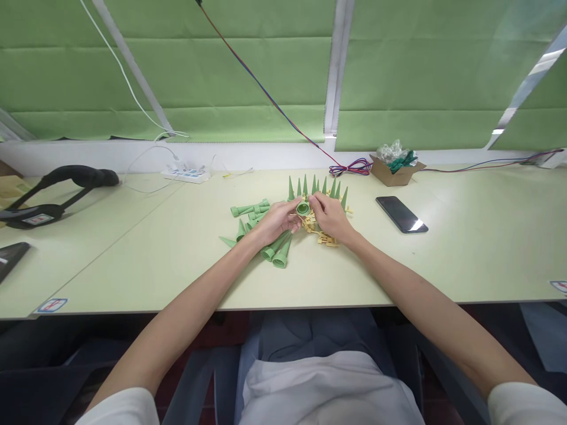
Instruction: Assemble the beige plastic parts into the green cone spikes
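Observation:
Between my two hands is a green plastic cone (303, 209), its open, ringed end facing me. My left hand (282, 219) closes on its left side, and my right hand (326, 213) grips it from the right with bent fingers. Small yellow plastic pieces (328, 239) lie under and beside my right hand. Behind my hands, several green spikes (291, 189) stand upright in a row. More green cones (280, 258) lie loose around my left hand, some with open ends toward me.
A black phone (401, 214) lies to the right. Behind it stands a small cardboard box (396, 172) holding clear plastic and green material, beside a coiled red and blue cable (352, 167). Far left are a black headset (57, 195) and a white power strip (186, 172).

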{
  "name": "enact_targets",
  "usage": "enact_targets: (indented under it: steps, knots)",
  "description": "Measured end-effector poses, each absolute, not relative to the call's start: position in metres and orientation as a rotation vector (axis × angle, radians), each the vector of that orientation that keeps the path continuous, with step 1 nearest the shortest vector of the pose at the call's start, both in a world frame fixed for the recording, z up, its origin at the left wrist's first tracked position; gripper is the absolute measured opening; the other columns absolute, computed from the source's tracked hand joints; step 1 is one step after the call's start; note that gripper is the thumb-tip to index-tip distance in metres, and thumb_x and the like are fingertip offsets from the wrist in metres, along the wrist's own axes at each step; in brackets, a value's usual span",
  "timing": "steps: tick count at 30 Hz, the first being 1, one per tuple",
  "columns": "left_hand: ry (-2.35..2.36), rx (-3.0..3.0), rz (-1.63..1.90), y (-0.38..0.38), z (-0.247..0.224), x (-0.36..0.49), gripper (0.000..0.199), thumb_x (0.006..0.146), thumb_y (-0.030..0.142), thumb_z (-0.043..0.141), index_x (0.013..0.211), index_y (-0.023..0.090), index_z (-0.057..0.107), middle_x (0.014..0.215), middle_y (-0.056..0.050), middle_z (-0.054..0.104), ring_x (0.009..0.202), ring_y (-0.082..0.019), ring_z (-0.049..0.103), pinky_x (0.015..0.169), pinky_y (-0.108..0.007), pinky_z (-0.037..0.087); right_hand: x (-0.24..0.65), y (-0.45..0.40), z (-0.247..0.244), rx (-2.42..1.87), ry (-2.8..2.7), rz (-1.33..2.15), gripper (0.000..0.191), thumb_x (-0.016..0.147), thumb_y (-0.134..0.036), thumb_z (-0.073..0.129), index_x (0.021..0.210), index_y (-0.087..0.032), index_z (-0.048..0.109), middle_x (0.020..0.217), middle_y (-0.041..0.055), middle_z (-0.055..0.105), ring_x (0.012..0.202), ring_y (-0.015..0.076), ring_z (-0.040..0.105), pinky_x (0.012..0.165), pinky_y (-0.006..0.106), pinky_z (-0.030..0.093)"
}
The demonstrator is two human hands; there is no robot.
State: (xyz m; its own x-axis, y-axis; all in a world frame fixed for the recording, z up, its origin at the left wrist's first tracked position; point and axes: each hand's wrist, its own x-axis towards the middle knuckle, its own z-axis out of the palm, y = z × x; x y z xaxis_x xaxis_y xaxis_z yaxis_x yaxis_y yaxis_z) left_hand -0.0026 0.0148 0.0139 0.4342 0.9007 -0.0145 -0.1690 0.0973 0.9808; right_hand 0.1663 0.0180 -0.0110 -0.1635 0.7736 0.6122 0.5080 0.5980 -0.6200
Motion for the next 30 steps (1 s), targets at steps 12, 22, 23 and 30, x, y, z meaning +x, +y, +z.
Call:
enact_targets:
  steps: [12, 22, 23, 30]
  knots:
    - [0.871, 1.672, 1.01, 0.0124, 0.011, -0.0073, 0.033, 0.08, 0.046, 0.074, 0.077, 0.017, 0.059, 0.067, 0.002, 0.053, 0.055, -0.011, 0.054, 0.051, -0.025, 0.042, 0.1673, 0.0181, -0.0113, -1.073, -1.827, 0.347, 0.043, 0.103, -0.047, 0.032, 0.067, -0.024, 0.035, 0.061, -0.0006, 0.047, 0.058, 0.0159, 0.043, 0.062, 0.031, 0.033]
    - [0.984, 1.889, 1.04, 0.0069, 0.0134, -0.0054, 0.031, 0.084, 0.048, 0.067, 0.076, 0.019, 0.058, 0.057, 0.001, 0.054, 0.05, -0.012, 0.048, 0.052, -0.026, 0.038, 0.1665, 0.0197, -0.0115, -1.093, -1.807, 0.337, 0.044, 0.104, -0.046, 0.031, 0.066, -0.024, 0.036, 0.06, 0.0001, 0.045, 0.058, 0.0168, 0.043, 0.061, 0.033, 0.032]
    - [0.984, 1.893, 1.044, 0.0069, 0.0133, -0.0052, 0.031, 0.084, 0.048, 0.067, 0.076, 0.019, 0.058, 0.057, 0.001, 0.053, 0.05, -0.012, 0.047, 0.052, -0.026, 0.038, 0.1665, 0.0196, -0.0113, -1.094, -1.806, 0.337, 0.044, 0.103, -0.046, 0.031, 0.066, -0.024, 0.036, 0.059, 0.0001, 0.045, 0.057, 0.0168, 0.043, 0.061, 0.033, 0.031]
    - [0.979, 1.907, 1.078, 0.009, 0.0123, -0.0035, 0.033, 0.083, 0.05, 0.068, 0.079, 0.018, 0.06, 0.065, 0.001, 0.056, 0.052, -0.011, 0.048, 0.052, -0.026, 0.039, 0.1661, 0.0188, -0.011, -1.108, -1.793, 0.334, 0.046, 0.104, -0.048, 0.029, 0.065, -0.024, 0.034, 0.058, 0.0001, 0.044, 0.056, 0.0167, 0.042, 0.06, 0.033, 0.031]
